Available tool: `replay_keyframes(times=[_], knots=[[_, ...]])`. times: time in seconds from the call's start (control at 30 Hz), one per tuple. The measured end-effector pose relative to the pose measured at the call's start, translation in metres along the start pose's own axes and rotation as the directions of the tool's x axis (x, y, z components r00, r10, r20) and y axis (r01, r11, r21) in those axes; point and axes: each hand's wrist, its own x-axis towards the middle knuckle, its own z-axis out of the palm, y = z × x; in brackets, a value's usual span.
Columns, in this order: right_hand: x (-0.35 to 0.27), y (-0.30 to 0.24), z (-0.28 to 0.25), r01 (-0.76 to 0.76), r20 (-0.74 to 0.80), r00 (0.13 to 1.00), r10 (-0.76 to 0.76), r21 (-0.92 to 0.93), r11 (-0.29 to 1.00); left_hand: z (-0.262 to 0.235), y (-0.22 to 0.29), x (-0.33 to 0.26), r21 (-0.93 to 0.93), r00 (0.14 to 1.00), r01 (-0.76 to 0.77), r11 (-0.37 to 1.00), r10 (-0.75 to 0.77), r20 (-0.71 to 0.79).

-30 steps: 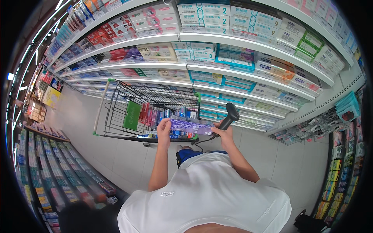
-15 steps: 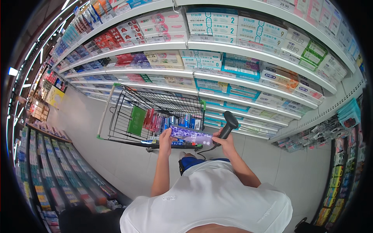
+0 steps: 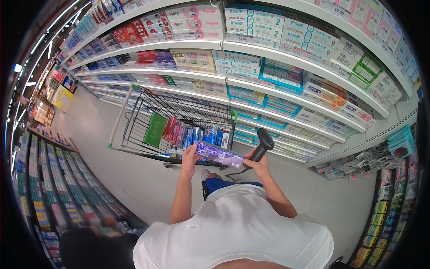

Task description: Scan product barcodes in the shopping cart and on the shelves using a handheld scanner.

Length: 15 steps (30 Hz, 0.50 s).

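Behind purple box [image 3: 218,154], loaded cart [image 3: 155,130]

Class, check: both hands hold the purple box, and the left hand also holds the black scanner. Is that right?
No: the head view shows the black scanner in the right hand, not the left hand. Both hands do hold the purple box.

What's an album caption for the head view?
Left hand and right hand hold a purple box; the right also grips a scanner.

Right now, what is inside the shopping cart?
The cart holds mostly red and blue boxes, bunched toward its right end, with a green panel to their left. The held purple box partly covers them; anything beneath the pile cannot be seen.
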Motion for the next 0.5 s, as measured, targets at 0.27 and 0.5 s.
replay_keyframes(times=[0.27,0.5], knots=[[-0.002,0.002,0.000,0.020,0.002,1.000,-0.020,-0.014,1.000,-0.008,-0.005,-0.005,-0.036,0.999,-0.008,0.999,0.010,0.049],[0.000,0.003,0.002,0.011,0.023,1.000,-0.012,0.023,1.000,-0.002,0.001,-0.010,-0.048,1.000,0.000,0.999,0.001,0.024]])
